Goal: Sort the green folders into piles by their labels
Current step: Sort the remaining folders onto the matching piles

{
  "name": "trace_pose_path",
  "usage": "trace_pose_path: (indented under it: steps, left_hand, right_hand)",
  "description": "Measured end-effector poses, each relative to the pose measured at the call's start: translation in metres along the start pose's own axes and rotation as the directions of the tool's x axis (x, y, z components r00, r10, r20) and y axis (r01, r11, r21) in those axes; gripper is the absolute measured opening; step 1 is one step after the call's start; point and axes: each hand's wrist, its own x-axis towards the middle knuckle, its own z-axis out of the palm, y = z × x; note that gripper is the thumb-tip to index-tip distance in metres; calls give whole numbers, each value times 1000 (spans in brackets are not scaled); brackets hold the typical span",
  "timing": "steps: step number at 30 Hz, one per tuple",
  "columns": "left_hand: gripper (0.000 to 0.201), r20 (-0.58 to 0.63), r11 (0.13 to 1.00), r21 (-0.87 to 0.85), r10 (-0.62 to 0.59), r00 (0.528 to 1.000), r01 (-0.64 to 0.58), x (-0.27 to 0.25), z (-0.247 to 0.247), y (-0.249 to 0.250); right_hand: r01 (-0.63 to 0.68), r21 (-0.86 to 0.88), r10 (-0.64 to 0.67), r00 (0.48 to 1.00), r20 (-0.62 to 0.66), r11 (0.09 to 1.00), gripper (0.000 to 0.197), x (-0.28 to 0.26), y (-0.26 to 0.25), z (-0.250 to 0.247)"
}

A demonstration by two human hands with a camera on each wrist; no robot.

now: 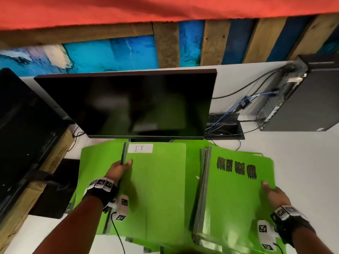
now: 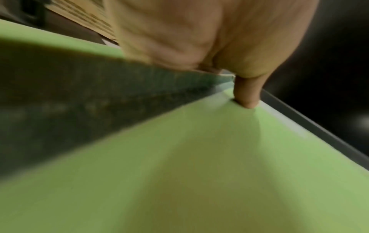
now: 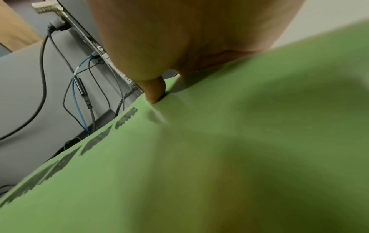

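At the far left of the white desk (image 1: 293, 162), a cardboard box (image 1: 36, 180) and dark equipment were seen beside a black monitor (image 1: 128, 103). In front of the monitor, a green folder (image 1: 157, 189) bearing a white label (image 1: 140, 148) marked "JT" was gripped at its left spine by the left hand (image 1: 120, 169), thumb laid on the cover and fingers curled under the edge. It was held above other green folders (image 1: 88, 162) spread flat on the desk.

To the right, a stack of green folders (image 1: 234, 198) with black scribbled-over writing (image 1: 236, 168) across the top cover was grasped at its right edge by the right hand (image 1: 273, 196), thumb pressed on top, the remaining fingers hidden beneath. At the far right, a computer tower (image 1: 297, 99) was seen lying on the desk, with black and blue cables (image 1: 238, 107) run from it toward a desk cutout.

The left wrist view, blurred, showed what the head view could not: the thumb (image 2: 247, 94) pressed near the cover's corner, and the shadowed gap between the lifted folder and the green sheet below. The right wrist view showed the thumb (image 3: 154, 91) dimpling the cover just beside the scribbled marks, with the tower's rear ports and cables behind. Only the head view showed the label and both hands together.
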Motion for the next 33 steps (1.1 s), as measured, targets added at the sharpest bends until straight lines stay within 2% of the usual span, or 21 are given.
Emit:
trace_pose_path:
  steps: [2, 4, 6, 8, 10, 11, 13, 14, 15, 16, 17, 19, 20, 22, 24, 25, 28, 33]
  left_hand:
    - [39, -30, 994, 105, 39, 999, -36, 3, 23, 2]
    - [50, -38, 932, 355, 91, 995, -72, 4, 46, -2]
    - [61, -1, 828, 557, 69, 998, -57, 8, 62, -10]
    - [71, 0, 676, 735, 72, 997, -49, 9, 70, -16]
    - [73, 6, 596, 799, 133, 991, -85, 6, 76, -15]
    - [68, 22, 611, 782, 176, 984, -127, -2, 80, -10]
    - [51, 6, 751, 631, 249, 969, -197, -11, 85, -9]
    - [52, -16, 816, 541, 254, 967, -206, -15, 84, -9]
    - [65, -28, 869, 460, 217, 976, -180, -17, 82, -8]
    - [76, -10, 908, 390, 174, 985, -156, -17, 79, -11]
    - [75, 43, 925, 353, 134, 990, -140, -22, 76, -11]
    - [49, 151, 917, 362, 116, 982, -164, -32, 73, -15]
    - [45, 166, 922, 336, 144, 976, -193, -36, 73, -17]
    - [53, 161, 959, 179, 191, 968, -219, -47, 73, -16]
    - [62, 183, 964, 59, 244, 952, -259, -57, 75, -15]
    - [60, 202, 957, 44, 273, 941, -287, -64, 76, -11]
    - [57, 244, 919, -6, 384, 890, -395, -87, 71, 7]
    - [65, 142, 805, -103, 593, 793, -584, -116, 35, 71]
  right_hand:
    - [-13, -39, 13, 1000, -11, 999, 72, -18, -11, -9]
    - [-22, -65, 21, 1000, -15, 998, 68, -18, -11, -12]
    - [-15, -72, 13, 1000, -23, 997, 68, -18, -10, -15]
    - [-20, -66, 17, 999, -47, 998, 67, -14, -7, -20]
    - [-16, -57, 13, 998, -60, 998, 66, -11, -2, -26]
    - [-13, -48, 10, 998, -68, 999, 65, -8, 1, -29]
    - [-10, -26, 9, 998, -66, 1000, 64, -5, 7, -31]
    - [-15, -18, 14, 998, -55, 1000, 64, -4, 8, -30]
    - [-10, -21, 9, 999, -45, 1000, 64, -3, 8, -30]
    - [-8, -33, 7, 999, -35, 999, 64, -4, 7, -30]
    - [-7, -46, 5, 1000, -30, 999, 65, -4, 6, -30]
    - [-11, -73, 9, 1000, -27, 997, 68, -5, 5, -30]
    - [-12, -83, 10, 1000, -24, 996, 70, -5, 4, -30]
    - [-7, -93, 5, 1000, -22, 996, 71, -5, 4, -30]
    - [-1, -95, -1, 1000, -21, 996, 71, -4, 5, -30]
    - [2, -93, -4, 1000, -20, 996, 71, -4, 6, -30]
    - [12, -74, -12, 1000, 0, 997, 72, -4, 7, -31]
    - [37, -54, -36, 999, 23, 998, 72, -3, 9, -31]
